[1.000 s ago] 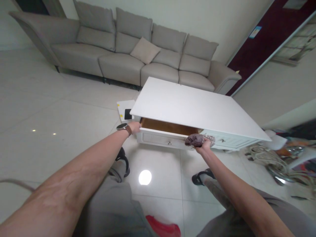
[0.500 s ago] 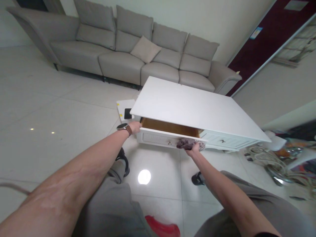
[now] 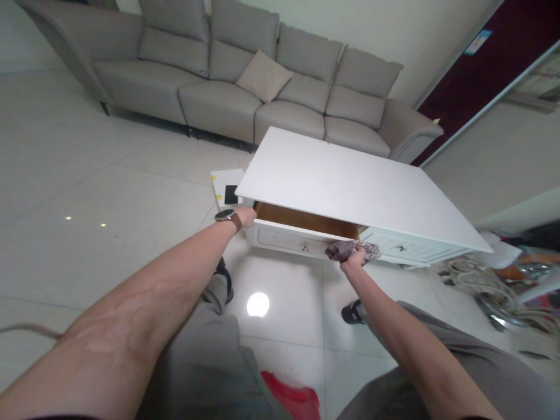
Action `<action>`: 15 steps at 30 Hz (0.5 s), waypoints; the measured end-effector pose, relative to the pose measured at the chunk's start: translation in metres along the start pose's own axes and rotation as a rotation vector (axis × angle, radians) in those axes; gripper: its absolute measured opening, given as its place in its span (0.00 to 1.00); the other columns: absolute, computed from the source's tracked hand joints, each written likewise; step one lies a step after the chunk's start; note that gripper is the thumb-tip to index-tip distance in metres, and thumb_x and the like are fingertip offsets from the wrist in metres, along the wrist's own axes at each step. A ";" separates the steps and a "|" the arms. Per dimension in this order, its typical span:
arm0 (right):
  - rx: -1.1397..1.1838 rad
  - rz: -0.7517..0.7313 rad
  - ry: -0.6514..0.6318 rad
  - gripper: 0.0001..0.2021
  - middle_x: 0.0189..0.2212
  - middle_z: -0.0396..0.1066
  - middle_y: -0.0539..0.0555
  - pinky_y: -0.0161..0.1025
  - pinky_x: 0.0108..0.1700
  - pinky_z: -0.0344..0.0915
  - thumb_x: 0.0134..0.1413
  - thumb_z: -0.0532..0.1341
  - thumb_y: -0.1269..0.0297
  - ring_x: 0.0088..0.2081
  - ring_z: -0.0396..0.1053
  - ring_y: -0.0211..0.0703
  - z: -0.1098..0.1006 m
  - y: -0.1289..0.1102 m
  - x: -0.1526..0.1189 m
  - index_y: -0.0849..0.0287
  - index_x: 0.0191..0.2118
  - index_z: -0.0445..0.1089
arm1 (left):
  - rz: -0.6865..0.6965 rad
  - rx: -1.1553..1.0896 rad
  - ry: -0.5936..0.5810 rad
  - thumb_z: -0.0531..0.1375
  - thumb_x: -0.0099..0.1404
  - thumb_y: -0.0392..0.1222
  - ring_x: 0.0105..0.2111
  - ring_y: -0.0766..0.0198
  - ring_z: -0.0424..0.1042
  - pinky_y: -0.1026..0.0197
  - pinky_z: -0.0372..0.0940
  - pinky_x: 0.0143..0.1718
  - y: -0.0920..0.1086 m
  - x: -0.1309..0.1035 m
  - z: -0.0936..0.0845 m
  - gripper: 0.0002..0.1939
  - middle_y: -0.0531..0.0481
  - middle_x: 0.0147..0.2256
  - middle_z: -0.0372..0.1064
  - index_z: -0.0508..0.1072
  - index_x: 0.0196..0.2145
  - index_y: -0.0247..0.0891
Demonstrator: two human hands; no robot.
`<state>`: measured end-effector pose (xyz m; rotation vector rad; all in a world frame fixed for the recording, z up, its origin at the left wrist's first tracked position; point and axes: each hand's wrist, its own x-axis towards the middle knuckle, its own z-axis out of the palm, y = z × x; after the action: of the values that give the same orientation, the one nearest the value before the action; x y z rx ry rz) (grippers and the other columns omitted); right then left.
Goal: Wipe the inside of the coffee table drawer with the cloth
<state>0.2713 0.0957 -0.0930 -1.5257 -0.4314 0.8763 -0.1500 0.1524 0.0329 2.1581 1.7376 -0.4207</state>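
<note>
A white low table (image 3: 350, 181) stands before me with its left drawer (image 3: 280, 238) pulled partly out, showing a brown interior. My left hand (image 3: 247, 217), below a wristwatch, grips the drawer's left end with its fingers curled over the edge. Near the drawer's right end, my right hand (image 3: 355, 256) is closed on a bunched purple-grey cloth (image 3: 341, 251), which lies against the drawer front. A small metal knob (image 3: 305, 248) sits on that front between my hands. The right drawer (image 3: 413, 248) is closed.
A grey sofa (image 3: 219, 105) with a beige cushion (image 3: 264, 76) stands behind the table. A white board (image 3: 221, 184) with a black item lies left of the table. Coiled hoses (image 3: 468, 274) and clutter are at the right. A red object (image 3: 293, 396) is on the floor between my legs.
The whole view has shifted slightly. My right hand and the cloth have moved a little to the right along the drawer front. My left hand stays on the drawer's left end.
</note>
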 end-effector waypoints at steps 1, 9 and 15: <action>-0.055 -0.036 0.104 0.17 0.50 0.69 0.60 0.58 0.49 0.73 0.54 0.50 0.52 0.55 0.68 0.61 -0.005 -0.007 0.003 0.49 0.49 0.60 | -0.001 0.004 0.002 0.60 0.58 0.33 0.53 0.47 0.75 0.58 0.68 0.52 0.000 0.000 0.000 0.24 0.37 0.47 0.80 0.80 0.52 0.38; -0.913 -0.568 0.322 0.30 0.58 0.58 0.68 0.66 0.60 0.55 0.53 0.57 0.56 0.61 0.55 0.69 0.000 -0.026 -0.036 0.58 0.61 0.60 | 0.013 0.030 0.010 0.60 0.60 0.36 0.52 0.51 0.76 0.61 0.68 0.50 -0.003 0.000 0.001 0.24 0.40 0.45 0.81 0.79 0.54 0.41; -1.423 -0.902 -0.122 0.29 0.58 0.60 0.65 0.61 0.55 0.57 0.59 0.55 0.53 0.59 0.54 0.65 0.038 -0.035 -0.085 0.53 0.65 0.62 | 0.017 0.018 0.038 0.65 0.55 0.37 0.55 0.46 0.74 0.58 0.68 0.54 -0.002 0.002 -0.001 0.26 0.40 0.54 0.77 0.80 0.53 0.43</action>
<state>0.1965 0.0664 -0.0341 -2.1260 -1.9190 -0.2194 -0.1518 0.1549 0.0326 2.2055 1.7406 -0.3941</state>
